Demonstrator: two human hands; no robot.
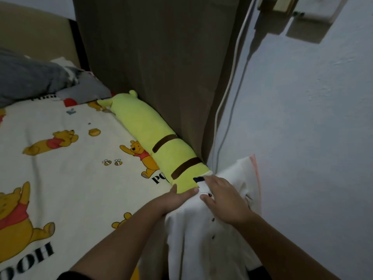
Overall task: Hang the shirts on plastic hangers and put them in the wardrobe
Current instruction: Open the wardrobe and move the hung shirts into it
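A white shirt (201, 235) with dark buttons down its front lies at the bed's right corner, its collar end against a yellow-green bolster. My left hand (175, 199) lies at the shirt's left shoulder, thumb up and fingers stretched toward the collar. My right hand (224, 199) rests flat on the shirt's upper part near the collar, fingers spread. A pink edge (256, 168), perhaps a hanger or another cloth, shows behind the shirt's far side. No hanger is plainly visible, and no wardrobe is plainly seen.
The bed carries a cream sheet (70, 168) with cartoon bears. A long yellow-green plush bolster (157, 144) lies along a brown panel (157, 57). Grey bedding (36, 79) is piled at the far left. A pale wall (312, 138) with a cable (232, 87) stands on the right.
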